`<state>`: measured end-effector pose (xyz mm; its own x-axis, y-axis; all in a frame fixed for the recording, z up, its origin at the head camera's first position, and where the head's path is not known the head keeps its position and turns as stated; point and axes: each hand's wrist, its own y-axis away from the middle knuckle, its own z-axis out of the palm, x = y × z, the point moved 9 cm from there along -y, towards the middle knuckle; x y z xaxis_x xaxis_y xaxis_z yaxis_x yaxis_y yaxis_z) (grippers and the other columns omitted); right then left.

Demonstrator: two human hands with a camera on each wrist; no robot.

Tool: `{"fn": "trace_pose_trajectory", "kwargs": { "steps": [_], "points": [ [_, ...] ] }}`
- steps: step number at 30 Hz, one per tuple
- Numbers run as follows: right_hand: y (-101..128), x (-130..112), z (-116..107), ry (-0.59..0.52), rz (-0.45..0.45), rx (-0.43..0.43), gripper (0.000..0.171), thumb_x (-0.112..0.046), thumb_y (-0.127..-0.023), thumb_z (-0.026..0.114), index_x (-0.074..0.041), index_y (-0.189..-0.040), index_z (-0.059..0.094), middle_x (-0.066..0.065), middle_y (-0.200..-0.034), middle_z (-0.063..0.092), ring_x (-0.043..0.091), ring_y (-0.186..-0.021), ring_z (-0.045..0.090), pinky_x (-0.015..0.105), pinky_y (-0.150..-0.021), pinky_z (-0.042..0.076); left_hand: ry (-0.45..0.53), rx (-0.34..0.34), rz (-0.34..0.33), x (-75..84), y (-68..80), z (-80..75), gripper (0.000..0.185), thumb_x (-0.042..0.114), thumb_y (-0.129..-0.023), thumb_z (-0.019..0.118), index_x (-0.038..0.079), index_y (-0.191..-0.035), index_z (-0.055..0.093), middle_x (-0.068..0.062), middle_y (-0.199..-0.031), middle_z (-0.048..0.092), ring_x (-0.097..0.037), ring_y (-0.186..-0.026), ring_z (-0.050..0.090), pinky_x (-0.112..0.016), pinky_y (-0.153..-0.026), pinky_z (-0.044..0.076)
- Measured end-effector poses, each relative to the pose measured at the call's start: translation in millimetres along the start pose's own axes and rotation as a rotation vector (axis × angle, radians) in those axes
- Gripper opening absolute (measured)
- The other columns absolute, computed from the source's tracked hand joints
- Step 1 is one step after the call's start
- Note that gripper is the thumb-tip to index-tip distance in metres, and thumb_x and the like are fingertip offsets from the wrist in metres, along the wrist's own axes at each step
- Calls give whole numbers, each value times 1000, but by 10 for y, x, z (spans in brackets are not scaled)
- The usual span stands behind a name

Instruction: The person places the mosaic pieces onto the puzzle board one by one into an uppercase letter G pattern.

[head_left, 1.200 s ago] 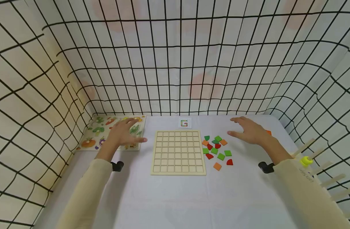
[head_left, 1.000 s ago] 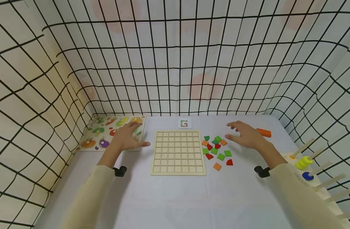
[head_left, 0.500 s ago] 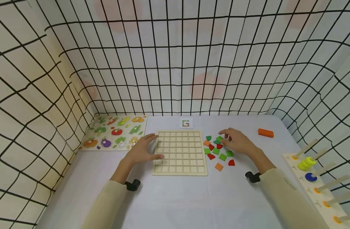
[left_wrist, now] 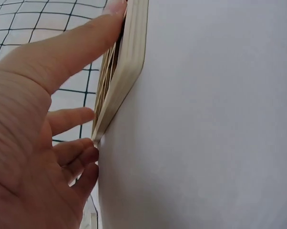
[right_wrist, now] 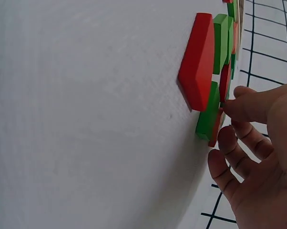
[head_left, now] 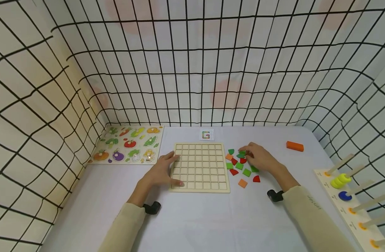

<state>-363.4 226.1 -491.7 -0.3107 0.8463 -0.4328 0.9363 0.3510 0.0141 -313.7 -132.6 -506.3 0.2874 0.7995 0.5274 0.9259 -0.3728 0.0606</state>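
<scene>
Both hands have come in from the table's far side: the left hand [head_left: 162, 171] now rests flat-fingered against the wooden grid board [head_left: 200, 166], while the right hand [head_left: 258, 159] pinches a green tile [head_left: 241, 154] in the coloured pile beside it.

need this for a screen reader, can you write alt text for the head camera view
A person's left hand rests on the left edge of an empty wooden grid board while the right hand reaches into loose green, red and orange tiles beside it. A vegetable puzzle lies far left on the white table.
</scene>
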Motion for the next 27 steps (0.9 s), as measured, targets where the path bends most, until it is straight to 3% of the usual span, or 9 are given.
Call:
{"fn": "trace_pose_trajectory", "kwargs": {
  "steps": [6,13,19,23,27],
  "points": [
    [-9,21,44,-3,-11,-26,31,-12,-92,60,-15,-123,67,4,-97,56,20,-86,50,28,-69,46,11,16,22,8,-3,2,113,65,-55,85,21,-149,40,-6,-163,21,-33,-148,22,-59,-111,33],
    [-27,11,20,-7,-25,-13,26,-20,-91,67,-12,-116,67,3,-93,55,20,-87,49,30,-73,46,-3,23,36,9,-11,6,112,65,-56,85,20,-149,41,-7,-162,22,-33,-147,23,-58,-111,33],
    [-40,45,50,-13,-1,-27,36,-33,-87,72,-15,-117,65,2,-92,53,19,-89,48,30,-72,44,5,37,56,40,-11,-7,110,64,-56,85,20,-148,43,-8,-161,24,-34,-147,23,-59,-111,33],
    [-45,29,104,-17,-18,-68,40,-24,-87,67,-21,-127,62,0,-96,54,18,-90,49,29,-73,45,8,37,61,55,-9,6,112,65,-55,85,20,-148,43,-8,-161,24,-33,-147,24,-58,-111,33],
    [-50,8,123,-27,-31,-84,37,-14,-89,61,-22,-125,64,0,-93,53,17,-86,49,29,-69,44,6,39,61,51,-12,18,113,66,-54,85,21,-149,42,-8,-161,24,-33,-146,24,-58,-111,34]
  ]
}}
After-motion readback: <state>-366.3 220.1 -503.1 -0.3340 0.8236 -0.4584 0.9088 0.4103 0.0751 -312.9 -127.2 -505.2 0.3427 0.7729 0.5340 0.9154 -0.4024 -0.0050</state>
